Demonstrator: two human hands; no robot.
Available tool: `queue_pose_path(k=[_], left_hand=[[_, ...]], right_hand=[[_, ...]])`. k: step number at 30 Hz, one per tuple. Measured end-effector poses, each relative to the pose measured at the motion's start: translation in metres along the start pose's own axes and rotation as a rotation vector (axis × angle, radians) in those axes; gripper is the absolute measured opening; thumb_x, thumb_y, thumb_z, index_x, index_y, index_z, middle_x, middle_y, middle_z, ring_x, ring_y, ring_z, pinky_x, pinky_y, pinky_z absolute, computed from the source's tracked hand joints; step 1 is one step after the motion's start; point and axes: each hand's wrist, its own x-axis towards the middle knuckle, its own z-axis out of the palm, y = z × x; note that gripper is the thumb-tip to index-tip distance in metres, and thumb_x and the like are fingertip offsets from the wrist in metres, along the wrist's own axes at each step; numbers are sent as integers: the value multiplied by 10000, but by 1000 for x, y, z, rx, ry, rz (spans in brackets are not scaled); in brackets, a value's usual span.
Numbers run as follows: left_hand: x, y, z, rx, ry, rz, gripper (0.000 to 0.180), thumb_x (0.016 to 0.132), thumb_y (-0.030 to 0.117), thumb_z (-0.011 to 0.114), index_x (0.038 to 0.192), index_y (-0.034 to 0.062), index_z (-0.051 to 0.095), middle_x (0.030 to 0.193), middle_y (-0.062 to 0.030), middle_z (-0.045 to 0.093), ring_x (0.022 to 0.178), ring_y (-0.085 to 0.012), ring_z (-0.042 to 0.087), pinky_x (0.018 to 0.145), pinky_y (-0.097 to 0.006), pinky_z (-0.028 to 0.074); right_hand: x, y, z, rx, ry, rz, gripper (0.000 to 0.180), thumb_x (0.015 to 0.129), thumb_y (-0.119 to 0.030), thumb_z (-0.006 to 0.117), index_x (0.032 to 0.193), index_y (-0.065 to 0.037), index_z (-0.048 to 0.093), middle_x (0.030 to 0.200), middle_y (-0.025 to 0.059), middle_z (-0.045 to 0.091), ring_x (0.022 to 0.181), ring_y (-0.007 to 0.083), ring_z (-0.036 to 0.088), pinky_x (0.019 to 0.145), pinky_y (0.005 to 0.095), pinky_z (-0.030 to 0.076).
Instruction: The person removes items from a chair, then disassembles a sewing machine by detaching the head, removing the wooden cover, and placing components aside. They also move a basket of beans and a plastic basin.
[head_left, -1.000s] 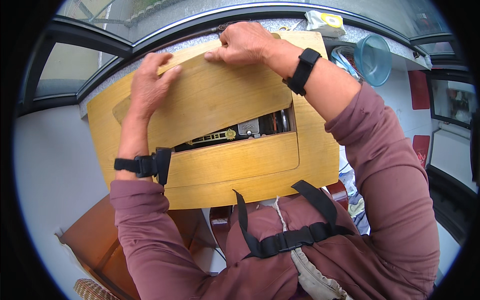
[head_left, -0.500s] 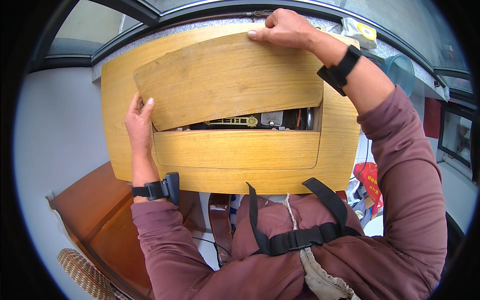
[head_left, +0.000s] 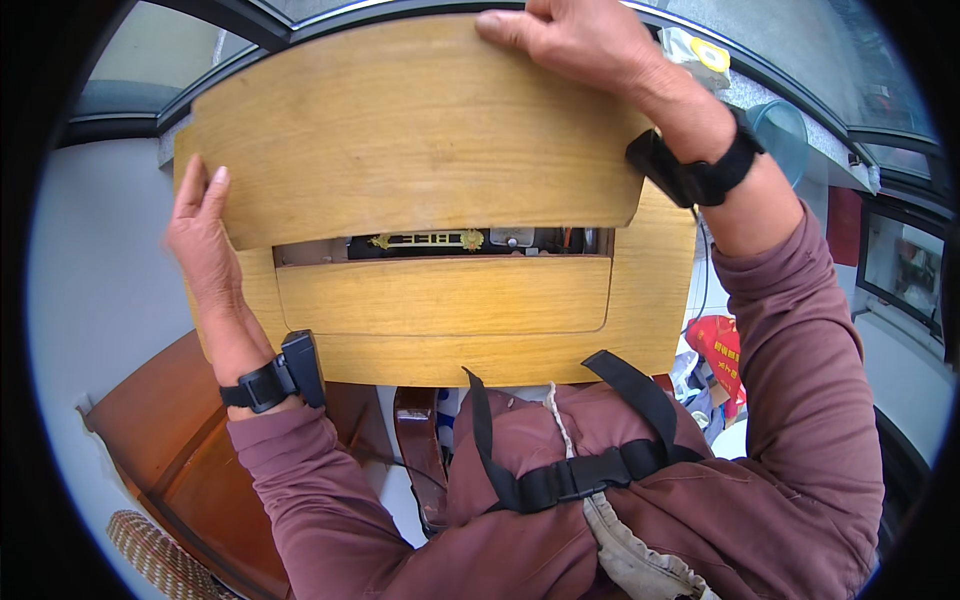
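Observation:
A large light-wood panel (head_left: 420,130) is raised above a matching wooden table (head_left: 650,270), its near edge over a long opening. My left hand (head_left: 203,235) grips the panel's left end, with the thumb along the edge and some fingers hidden behind it. At the far edge, my right hand (head_left: 595,50) holds it with the thumb on top and the other fingers partly out of sight. Inside the opening lies a black sewing machine (head_left: 430,241) with gold decoration, mostly covered by the panel. A wooden front flap (head_left: 440,295) lies flat on the near side of the opening.
A dark window frame (head_left: 390,12) runs behind the table. On the sill at the far right sit a white and yellow package (head_left: 697,57) and a translucent teal bin (head_left: 778,140). A reddish-brown wooden seat (head_left: 150,400) stands lower left; a red bag (head_left: 718,355) is right of the table.
The panel has come up closer to my head and shifted left, and it now tilts less. Both hands have moved with it, still gripping its edges.

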Motion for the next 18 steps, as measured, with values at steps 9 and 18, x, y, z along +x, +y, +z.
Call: queue_pose_path(k=[9,18], left_hand=[[2,-38,8,102,-99,-150,611,847,112,706,1342,-119,432,1379,-249,472,1289,-263,466,1074,-323,349],[-7,-49,6,182,-173,-228,632,853,175,703,1351,-105,435,1391,-244,461,1306,-279,444,1085,-338,331]], right_hand=[[7,49,63,-78,-45,27,593,820,-580,582,752,-10,731,734,188,678,690,317,657,680,407,511],[4,56,76,-62,-161,94,568,833,-548,587,763,-2,727,743,185,678,689,285,653,657,385,502]])
